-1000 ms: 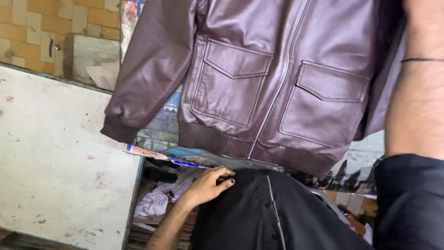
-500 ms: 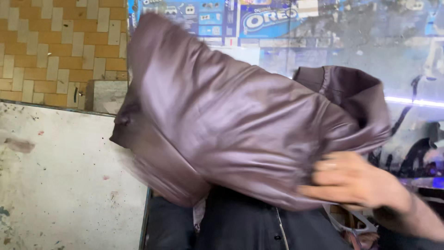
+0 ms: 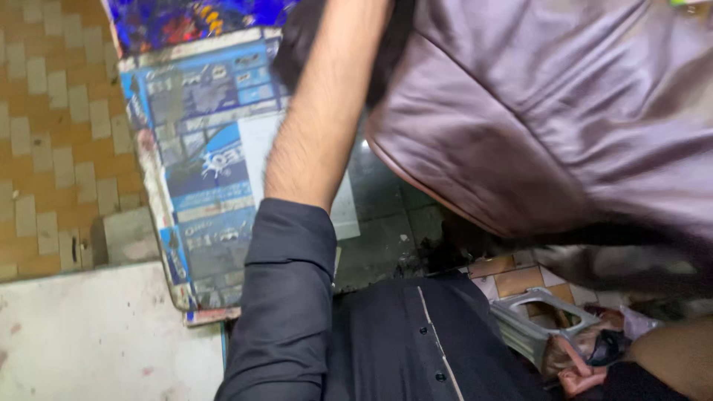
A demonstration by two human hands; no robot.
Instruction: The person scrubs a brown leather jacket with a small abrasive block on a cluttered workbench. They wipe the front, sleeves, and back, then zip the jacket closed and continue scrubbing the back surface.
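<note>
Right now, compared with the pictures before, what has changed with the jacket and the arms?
The brown jacket, which hung open and facing front a second ago, was bunched up and now sits high at the right. The left arm has gone from low at the dark shirt up into the jacket; its hand is hidden. The right hand is out of view. The shirt and tiled wall remain.

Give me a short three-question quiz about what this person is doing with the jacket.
1. True or false: the brown leather jacket lies flat on the tiled floor.
2. What does the left forearm reach up into? A) the jacket B) the printed cardboard C) the grey plastic frame
3. What colour is the rolled-up sleeve on that arm?

Key:
1. False, it is held up in the air.
2. A; the hand is hidden.
3. Dark, near black.
</note>
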